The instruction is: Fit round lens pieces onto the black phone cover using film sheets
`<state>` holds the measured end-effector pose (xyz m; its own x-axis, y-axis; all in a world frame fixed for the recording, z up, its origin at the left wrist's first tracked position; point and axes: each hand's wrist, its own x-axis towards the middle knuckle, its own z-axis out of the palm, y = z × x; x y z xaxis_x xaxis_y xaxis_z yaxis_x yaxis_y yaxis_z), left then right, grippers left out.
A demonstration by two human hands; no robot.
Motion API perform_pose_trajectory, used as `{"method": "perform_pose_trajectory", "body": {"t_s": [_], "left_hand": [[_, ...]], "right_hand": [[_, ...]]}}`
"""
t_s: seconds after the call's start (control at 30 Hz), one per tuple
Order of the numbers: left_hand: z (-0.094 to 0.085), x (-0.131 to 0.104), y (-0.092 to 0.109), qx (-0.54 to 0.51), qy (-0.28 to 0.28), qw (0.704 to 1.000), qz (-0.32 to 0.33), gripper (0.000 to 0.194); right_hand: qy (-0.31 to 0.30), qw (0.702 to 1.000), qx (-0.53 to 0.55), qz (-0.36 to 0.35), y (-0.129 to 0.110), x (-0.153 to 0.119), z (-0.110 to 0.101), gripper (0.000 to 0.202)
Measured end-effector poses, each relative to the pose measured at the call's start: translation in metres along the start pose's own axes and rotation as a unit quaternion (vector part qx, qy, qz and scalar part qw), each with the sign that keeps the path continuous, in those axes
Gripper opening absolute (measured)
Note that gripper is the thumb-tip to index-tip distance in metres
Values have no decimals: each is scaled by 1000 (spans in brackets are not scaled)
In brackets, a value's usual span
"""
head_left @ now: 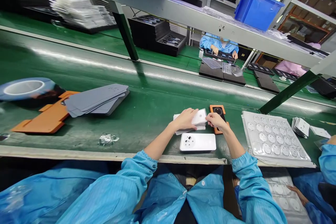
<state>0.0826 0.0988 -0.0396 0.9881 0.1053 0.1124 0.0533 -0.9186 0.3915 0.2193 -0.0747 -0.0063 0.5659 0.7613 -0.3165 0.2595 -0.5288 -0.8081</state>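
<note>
A small stack of white sheets in clear film [200, 118] lies on the green bench in front of me. My left hand [186, 119] is closed over the stack's left part, thumb at the near edge and fingers at the far edge. With finger and thumb, my right hand [215, 120] pinches the right edge of the top sheet. Just nearer to me lies a white phone back panel [202, 142] with a round group of camera holes at its left end. Partly behind my right hand is an orange holder [211, 107] with a black piece [218, 111] bearing a round camera ring.
To the right sits a tray of round discs [275, 136], with white cards [300, 127] beyond it. Grey plates [97, 99], an orange fixture [44, 117] and a tape roll [25, 87] lie left. A shelf beam [223, 22] crosses above; a co-worker [219, 43] sits opposite.
</note>
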Motion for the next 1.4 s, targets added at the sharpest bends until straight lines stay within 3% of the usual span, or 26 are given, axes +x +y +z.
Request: {"method": "perform_pose_trajectory", "body": {"t_s": [0.2,0.33,0.4,0.47,0.53,0.63,0.77,0.9,1.0,1.2,1.4], "left_hand": [[-19,1,8,-14,45,998,-32,79],[-36,0,33,-31,123,991,-47,80],[-41,3,56,-74,192,978,-31,80],[-40,8,85,-136,261,956,2,82],[-32,15,119,-200,304,931,32,86],[-7,25,169,-291,313,902,62,95],[42,33,212,-371,272,884,82,97],[85,31,219,-382,226,892,86,90],[101,26,213,-383,208,894,100,90],[96,19,207,-391,158,900,106,98],[91,21,207,-341,188,913,119,89]], "right_hand": [[46,997,-16,-58,-33,-16,-6,19],[105,987,-58,-112,-59,-46,-14,20],[157,962,-151,-167,-73,-71,-22,27],[224,915,-262,-210,-84,-103,-31,33],[286,866,-346,-221,-87,-136,-41,35],[351,809,-423,-208,-75,-178,-53,38],[401,777,-462,-151,-34,-205,-58,38],[387,784,-478,-88,6,-210,-42,36],[380,804,-452,-63,21,-211,-23,33],[418,815,-400,-38,24,-219,-5,34],[419,798,-434,-27,23,-225,-4,35]]}}
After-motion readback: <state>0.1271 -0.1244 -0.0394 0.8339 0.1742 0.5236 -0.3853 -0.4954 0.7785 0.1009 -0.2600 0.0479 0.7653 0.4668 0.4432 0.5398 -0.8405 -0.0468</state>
